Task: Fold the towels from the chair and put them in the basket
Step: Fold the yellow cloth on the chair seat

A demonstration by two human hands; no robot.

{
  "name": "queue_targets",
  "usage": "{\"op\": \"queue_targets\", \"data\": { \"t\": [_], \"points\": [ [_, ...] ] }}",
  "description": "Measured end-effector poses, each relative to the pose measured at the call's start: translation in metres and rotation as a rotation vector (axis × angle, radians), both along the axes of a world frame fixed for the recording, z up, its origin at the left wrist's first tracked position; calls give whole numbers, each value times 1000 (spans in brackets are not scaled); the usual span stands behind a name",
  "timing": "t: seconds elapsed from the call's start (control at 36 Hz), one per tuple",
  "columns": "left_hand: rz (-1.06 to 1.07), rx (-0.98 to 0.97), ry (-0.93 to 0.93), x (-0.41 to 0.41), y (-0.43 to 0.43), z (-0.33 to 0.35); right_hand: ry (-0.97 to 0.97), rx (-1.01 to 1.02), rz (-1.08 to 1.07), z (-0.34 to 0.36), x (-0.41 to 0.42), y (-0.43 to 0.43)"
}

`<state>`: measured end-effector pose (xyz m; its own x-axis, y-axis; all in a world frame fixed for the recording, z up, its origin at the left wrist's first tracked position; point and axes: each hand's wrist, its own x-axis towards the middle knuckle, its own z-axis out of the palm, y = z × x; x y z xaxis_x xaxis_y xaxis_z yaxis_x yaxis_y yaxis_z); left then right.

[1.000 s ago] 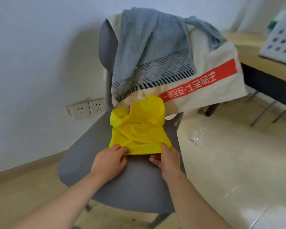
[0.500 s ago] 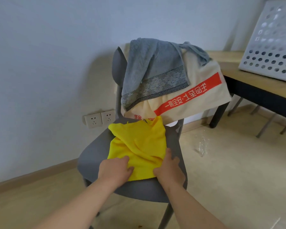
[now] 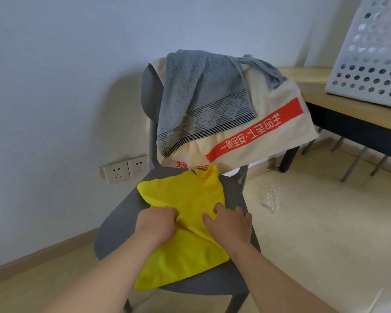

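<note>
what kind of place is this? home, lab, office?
Likely a plain room in a home or small office, not a lab: a bare wall with a double wall socket, a grey chair draped with towels, and a wooden desk holding a perforated white basket.

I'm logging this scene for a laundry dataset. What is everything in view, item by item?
yellow towel: 1, yellow, spread on the chair seat
grey towel: 1, grey, draped over the chair back
cream towel: 1, cream with red band, chair back, under the grey towel
chair: 1, grey, by the wall
sockets: 2, white, low on the wall
table: 1, wood top, right
basket: 1, white, on the table
clear patch: 1, shiny, on the floor
left hand: 1, pinches the yellow towel
right hand: 1, rests on the yellow towel
</note>
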<state>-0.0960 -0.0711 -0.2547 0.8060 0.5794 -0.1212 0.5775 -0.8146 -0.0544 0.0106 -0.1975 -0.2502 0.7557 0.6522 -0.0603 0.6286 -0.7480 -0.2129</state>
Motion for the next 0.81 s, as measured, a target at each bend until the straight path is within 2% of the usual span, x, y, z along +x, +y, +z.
{"op": "queue_targets", "data": {
  "t": [0.08,0.14,0.19,0.25,0.33,0.61,0.72,0.81],
  "points": [
    [49,44,-17,-8,-2,-20,-154,90,94,-8,1,10],
    [54,76,-148,-10,-1,-29,-94,149,161,-14,2,19],
    [50,36,-292,-11,0,-36,89,154,182,-20,2,25],
    [77,-47,-261,-15,3,-43,137,128,183,-28,0,28],
    [89,-79,-225,-16,9,-51,60,161,160,-36,-2,30],
    [116,-68,-207,-14,10,-55,240,433,48,-37,4,26],
    [123,-87,-199,-15,9,-53,422,707,-109,-28,9,18],
    [130,-93,-206,-15,10,-53,414,844,-290,-18,24,3]
  ]
}}
